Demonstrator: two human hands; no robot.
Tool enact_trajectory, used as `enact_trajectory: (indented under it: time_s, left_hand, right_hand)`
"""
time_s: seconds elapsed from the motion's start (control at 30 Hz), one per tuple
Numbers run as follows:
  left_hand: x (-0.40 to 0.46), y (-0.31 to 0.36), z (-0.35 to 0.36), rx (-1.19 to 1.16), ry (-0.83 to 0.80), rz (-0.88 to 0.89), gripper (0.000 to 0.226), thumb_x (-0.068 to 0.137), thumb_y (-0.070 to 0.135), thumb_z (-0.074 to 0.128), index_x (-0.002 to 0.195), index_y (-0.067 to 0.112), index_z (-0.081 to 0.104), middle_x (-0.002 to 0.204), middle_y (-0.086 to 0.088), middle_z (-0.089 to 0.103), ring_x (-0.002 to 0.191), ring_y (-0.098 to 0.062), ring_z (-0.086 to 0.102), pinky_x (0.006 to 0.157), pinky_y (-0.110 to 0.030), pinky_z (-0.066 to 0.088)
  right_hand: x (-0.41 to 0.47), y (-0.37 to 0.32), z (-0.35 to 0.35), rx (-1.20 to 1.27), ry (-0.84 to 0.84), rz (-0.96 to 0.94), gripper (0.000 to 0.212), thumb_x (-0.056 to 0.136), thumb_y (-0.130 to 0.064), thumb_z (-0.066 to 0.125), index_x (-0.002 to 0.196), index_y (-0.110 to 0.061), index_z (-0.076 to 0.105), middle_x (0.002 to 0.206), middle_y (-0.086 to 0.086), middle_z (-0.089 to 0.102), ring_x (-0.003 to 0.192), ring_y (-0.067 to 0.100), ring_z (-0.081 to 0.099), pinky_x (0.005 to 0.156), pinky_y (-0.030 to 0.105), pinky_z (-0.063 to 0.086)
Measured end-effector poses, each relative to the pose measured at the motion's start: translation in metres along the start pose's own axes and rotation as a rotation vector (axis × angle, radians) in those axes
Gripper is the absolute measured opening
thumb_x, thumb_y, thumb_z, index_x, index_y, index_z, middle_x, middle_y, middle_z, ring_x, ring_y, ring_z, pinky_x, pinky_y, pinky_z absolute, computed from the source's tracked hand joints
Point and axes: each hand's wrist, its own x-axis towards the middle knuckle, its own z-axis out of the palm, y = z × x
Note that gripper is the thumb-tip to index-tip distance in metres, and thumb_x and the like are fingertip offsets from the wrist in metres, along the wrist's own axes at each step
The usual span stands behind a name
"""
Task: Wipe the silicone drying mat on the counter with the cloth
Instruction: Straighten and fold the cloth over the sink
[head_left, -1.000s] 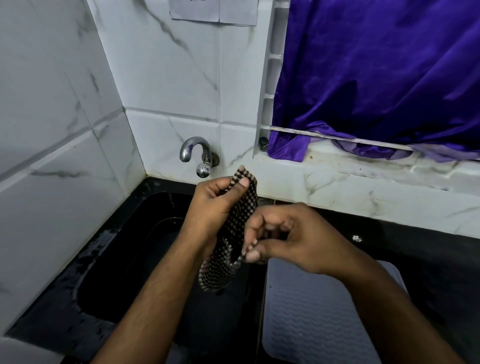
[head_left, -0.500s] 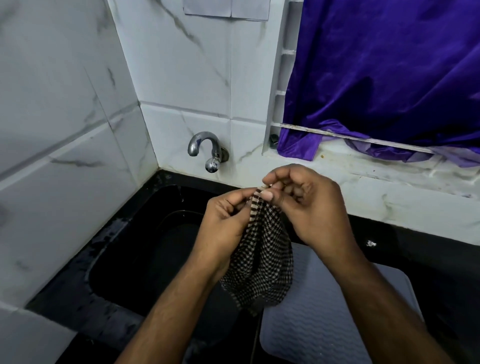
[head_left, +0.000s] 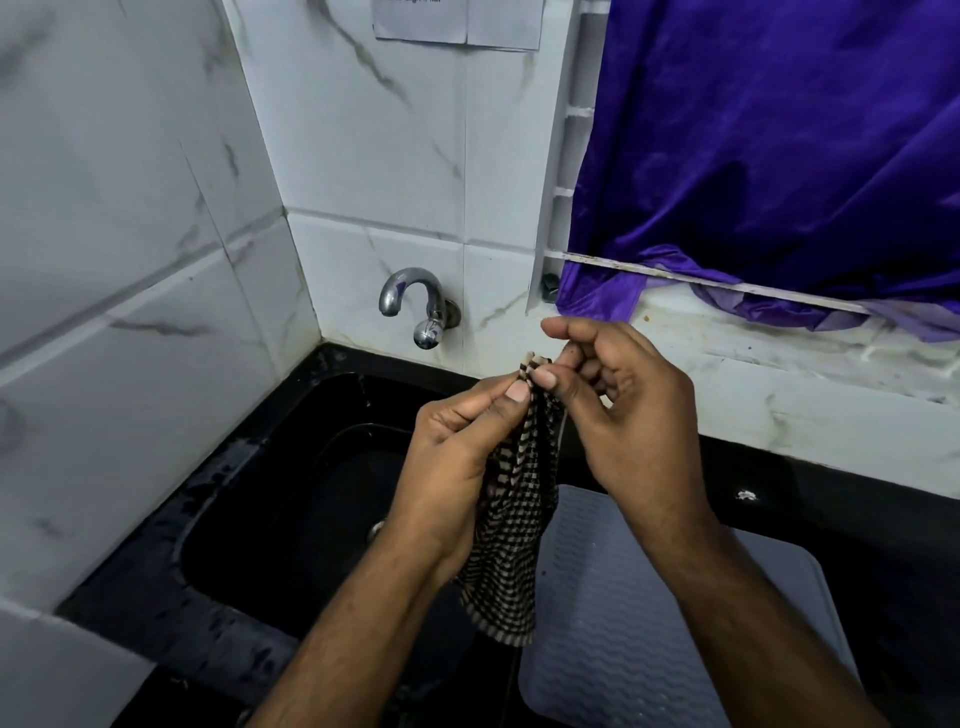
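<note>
We read this as the prep step: cloth in hand, no wiping begun. Our left hand (head_left: 457, 462) grips the checked cloth (head_left: 511, 530) at its top, thumb pressed on the fabric, and our right hand (head_left: 618, 415) pinches the same top corner between thumb and forefinger, other fingers loosely curled. The cloth hangs down from that pinch, bunched, its lower end over the seam between the black sink (head_left: 291, 493) and the grey silicone drying mat (head_left: 623, 623) (not touching the mat as far as we can tell). The mat lies flat on the black counter (head_left: 857, 509), just right of the sink, partly under our right forearm. Next move, we judge: open or fold the cloth into a pad, lower it onto the mat, sweep. Room looks open above the mat; the tiled wall ledge (head_left: 779, 384) bounds the far side, the sink drop bounds the left edge, the tap (head_left: 415, 306) stands well apart.
</note>
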Motion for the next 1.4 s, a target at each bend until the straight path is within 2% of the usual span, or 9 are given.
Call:
enact_trajectory:
  time_s: [0.2, 0.33, 0.4, 0.57, 0.77, 0.93, 1.03, 1.27, 1.4]
  left_hand:
    - [0.010, 0.009, 0.002, 0.057, -0.006, 0.066, 0.028, 0.100, 0.004, 0.054, 0.123, -0.008, 0.066, 0.119, -0.018, 0.072, 0.118, -0.027, 0.066, 0.099, -0.032, 0.052]
    - [0.028, 0.004, -0.003, 0.437, 0.110, 0.284, 0.033, 0.100, 0.006, 0.060, 0.133, 0.002, 0.061, 0.117, -0.004, 0.074, 0.111, -0.016, 0.069, 0.095, -0.024, 0.053]
    - [0.034, -0.005, -0.008, 0.599, 0.178, 0.414, 0.037, 0.096, 0.007, 0.067, 0.129, 0.011, 0.051, 0.112, -0.001, 0.072, 0.091, -0.017, 0.072, 0.079, -0.025, 0.056]
    - [0.044, -0.011, -0.014, 0.883, 0.134, 0.573, 0.024, 0.094, 0.015, 0.071, 0.114, 0.014, 0.058, 0.110, 0.004, 0.065, 0.089, -0.015, 0.068, 0.072, -0.032, 0.056]
    - [0.050, 0.000, -0.009, 0.813, 0.188, 0.576, 0.024, 0.091, 0.016, 0.075, 0.109, 0.018, 0.060, 0.104, 0.010, 0.067, 0.092, -0.012, 0.068, 0.074, -0.026, 0.055]
    - [0.055, 0.008, -0.006, 0.779, 0.183, 0.561, 0.012, 0.087, 0.015, 0.078, 0.088, 0.015, 0.066, 0.085, 0.008, 0.067, 0.081, -0.014, 0.064, 0.070, -0.017, 0.044]
    - [0.057, 0.006, -0.005, 0.733, 0.099, 0.491, 0.010, 0.088, 0.019, 0.078, 0.085, 0.015, 0.069, 0.081, 0.005, 0.068, 0.078, -0.017, 0.064, 0.072, -0.025, 0.050]
    - [0.052, -0.002, -0.002, 0.856, -0.101, 0.388, 0.047, 0.091, 0.035, 0.071, 0.057, 0.011, 0.050, 0.071, -0.002, 0.054, 0.066, -0.016, 0.054, 0.058, -0.037, 0.045]
    - [0.041, 0.005, 0.009, 0.842, -0.027, 0.424, 0.040, 0.093, 0.023, 0.070, 0.061, 0.018, 0.046, 0.068, 0.009, 0.047, 0.065, -0.008, 0.048, 0.060, -0.029, 0.041]
  right_hand:
    - [0.015, -0.005, -0.005, -0.054, -0.084, -0.071, 0.022, 0.092, -0.020, 0.072, 0.113, -0.020, 0.076, 0.095, -0.004, 0.059, 0.093, 0.009, 0.062, 0.081, 0.018, 0.051]
    - [0.032, -0.001, -0.003, -0.136, 0.009, -0.089, 0.012, 0.091, -0.018, 0.071, 0.103, -0.019, 0.075, 0.098, -0.004, 0.058, 0.095, 0.010, 0.061, 0.082, 0.027, 0.053]
    - [0.040, 0.006, 0.001, -0.147, 0.084, -0.064, 0.010, 0.094, -0.018, 0.066, 0.102, -0.016, 0.072, 0.103, -0.003, 0.056, 0.099, 0.011, 0.060, 0.088, 0.033, 0.053]
    - [0.049, 0.005, 0.010, -0.155, 0.069, -0.126, 0.003, 0.096, -0.014, 0.063, 0.098, -0.013, 0.065, 0.103, -0.003, 0.059, 0.100, 0.006, 0.057, 0.088, 0.021, 0.047]
    - [0.060, -0.005, 0.009, -0.059, 0.067, -0.085, 0.007, 0.101, -0.017, 0.057, 0.105, -0.012, 0.062, 0.090, -0.010, 0.068, 0.084, 0.002, 0.064, 0.070, 0.008, 0.043]
    - [0.069, -0.004, 0.008, -0.063, 0.100, -0.101, 0.011, 0.101, -0.021, 0.057, 0.106, -0.012, 0.062, 0.091, -0.010, 0.068, 0.087, 0.005, 0.066, 0.073, 0.017, 0.049]
    - [0.073, -0.004, 0.007, -0.074, 0.161, -0.126, 0.012, 0.102, -0.022, 0.056, 0.107, -0.012, 0.061, 0.092, -0.009, 0.068, 0.085, 0.005, 0.065, 0.072, 0.017, 0.050]
    - [0.100, -0.011, -0.003, -0.100, 0.274, -0.211, 0.013, 0.103, -0.018, 0.051, 0.106, -0.007, 0.058, 0.095, -0.005, 0.066, 0.086, 0.008, 0.064, 0.076, 0.022, 0.050]
    - [0.132, 0.001, -0.015, -0.163, 0.296, -0.147, 0.012, 0.102, -0.020, 0.053, 0.106, -0.011, 0.060, 0.094, -0.009, 0.067, 0.086, 0.005, 0.063, 0.076, 0.023, 0.052]
